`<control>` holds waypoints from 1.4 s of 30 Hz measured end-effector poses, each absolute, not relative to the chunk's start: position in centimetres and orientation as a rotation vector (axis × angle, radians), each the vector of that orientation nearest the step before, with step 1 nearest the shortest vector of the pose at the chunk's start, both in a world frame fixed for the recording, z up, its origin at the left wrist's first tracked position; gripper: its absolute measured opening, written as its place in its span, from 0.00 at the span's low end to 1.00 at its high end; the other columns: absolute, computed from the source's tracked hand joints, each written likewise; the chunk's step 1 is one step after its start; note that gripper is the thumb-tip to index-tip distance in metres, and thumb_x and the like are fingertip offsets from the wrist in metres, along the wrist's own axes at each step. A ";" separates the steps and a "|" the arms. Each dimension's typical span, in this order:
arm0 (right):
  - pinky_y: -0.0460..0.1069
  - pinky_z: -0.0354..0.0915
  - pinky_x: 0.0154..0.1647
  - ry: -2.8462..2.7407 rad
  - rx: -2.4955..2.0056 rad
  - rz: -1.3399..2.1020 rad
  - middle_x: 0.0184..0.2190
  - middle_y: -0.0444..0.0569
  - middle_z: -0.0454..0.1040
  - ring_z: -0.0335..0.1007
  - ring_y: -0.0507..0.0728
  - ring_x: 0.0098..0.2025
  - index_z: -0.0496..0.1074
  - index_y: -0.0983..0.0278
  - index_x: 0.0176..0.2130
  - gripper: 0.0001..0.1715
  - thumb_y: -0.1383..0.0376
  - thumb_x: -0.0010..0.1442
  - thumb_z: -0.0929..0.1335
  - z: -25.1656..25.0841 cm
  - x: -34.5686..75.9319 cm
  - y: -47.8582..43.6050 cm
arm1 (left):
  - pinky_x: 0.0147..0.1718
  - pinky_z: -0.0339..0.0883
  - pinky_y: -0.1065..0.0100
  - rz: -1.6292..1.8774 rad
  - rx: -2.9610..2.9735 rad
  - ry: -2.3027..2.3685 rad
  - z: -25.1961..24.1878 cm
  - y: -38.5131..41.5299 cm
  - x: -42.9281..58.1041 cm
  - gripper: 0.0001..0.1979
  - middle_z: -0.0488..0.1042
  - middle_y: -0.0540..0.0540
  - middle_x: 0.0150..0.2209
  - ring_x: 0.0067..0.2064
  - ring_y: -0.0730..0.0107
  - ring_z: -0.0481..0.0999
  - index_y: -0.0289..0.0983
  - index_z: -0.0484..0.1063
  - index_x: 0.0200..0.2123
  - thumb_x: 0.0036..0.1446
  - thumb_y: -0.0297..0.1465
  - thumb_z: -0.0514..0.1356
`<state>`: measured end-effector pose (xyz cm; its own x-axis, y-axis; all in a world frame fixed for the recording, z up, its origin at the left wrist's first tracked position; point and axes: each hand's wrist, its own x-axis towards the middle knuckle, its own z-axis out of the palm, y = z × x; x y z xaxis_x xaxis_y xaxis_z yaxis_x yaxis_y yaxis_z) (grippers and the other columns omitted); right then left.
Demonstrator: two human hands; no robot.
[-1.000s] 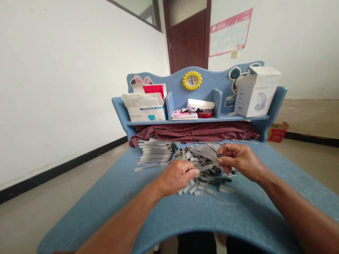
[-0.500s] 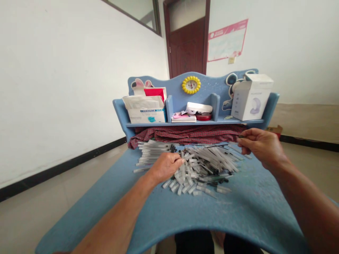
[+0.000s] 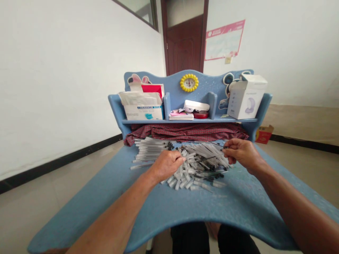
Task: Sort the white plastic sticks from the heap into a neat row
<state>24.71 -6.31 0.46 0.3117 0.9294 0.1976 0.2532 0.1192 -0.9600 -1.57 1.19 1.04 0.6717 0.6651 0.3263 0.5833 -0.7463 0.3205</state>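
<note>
My left hand (image 3: 166, 164) is closed at the left side of a loose pile of clear plastic pen parts (image 3: 189, 178). Its thumb presses on the curled fingers, and what they hold is hidden. Over the pile's right end, my right hand (image 3: 242, 154) pinches a thin black pen part (image 3: 225, 147) between thumb and fingertips. Translucent pen barrels (image 3: 149, 150) lie side by side behind my left hand, with small black ends pointing right. Short clear caps and black pieces are mixed in the pile's front.
Everything lies on a blue desk (image 3: 185, 211) with a curved front edge. A red checked cloth (image 3: 185, 132) is bunched along the back. Above it, a shelf (image 3: 148, 121) holds a mask box (image 3: 144, 111), a red round tin (image 3: 201, 115) and a white box (image 3: 246, 100).
My right hand has moved left, to the pile's right end, still pinching the black part. The left hand stays nearly in place, closed. The whole view has shifted slightly.
</note>
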 end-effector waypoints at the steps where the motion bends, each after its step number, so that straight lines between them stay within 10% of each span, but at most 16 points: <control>1: 0.43 0.56 0.11 -1.184 -1.396 0.732 0.16 0.41 0.70 0.62 0.48 0.12 0.66 0.65 0.28 0.13 0.63 0.42 0.72 0.2 24.7 -6.4 | 0.24 0.48 0.74 0.636 2.701 1.015 1.0 1.2 -1.6 0.17 0.60 0.53 0.18 0.23 0.76 0.62 0.34 0.65 0.19 0.57 0.35 0.51; 20: 0.46 0.61 0.24 -1.550 -1.523 0.096 0.20 0.43 0.70 0.66 0.52 0.20 0.68 0.62 0.32 0.10 0.58 0.56 0.65 -1.3 21.7 -7.5 | 0.25 0.50 0.74 0.636 2.723 1.015 0.9 0.9 -1.4 0.16 0.64 0.52 0.19 0.24 0.75 0.64 0.35 0.66 0.20 0.58 0.35 0.51; 42: 0.42 0.54 0.15 -1.747 -1.824 0.397 0.16 0.41 0.67 0.60 0.47 0.13 0.70 0.65 0.31 0.09 0.64 0.55 0.62 -1.2 24.2 -8.4 | 0.25 0.51 0.75 0.569 2.774 0.996 0.8 0.3 -1.0 0.15 0.63 0.52 0.19 0.23 0.77 0.64 0.34 0.66 0.20 0.58 0.31 0.53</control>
<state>24.17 -8.43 -1.19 0.0993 0.9797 0.1739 0.8081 0.0225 -0.5886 -0.98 0.34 0.79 0.7095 0.6367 0.3021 0.5838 -0.7711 0.2541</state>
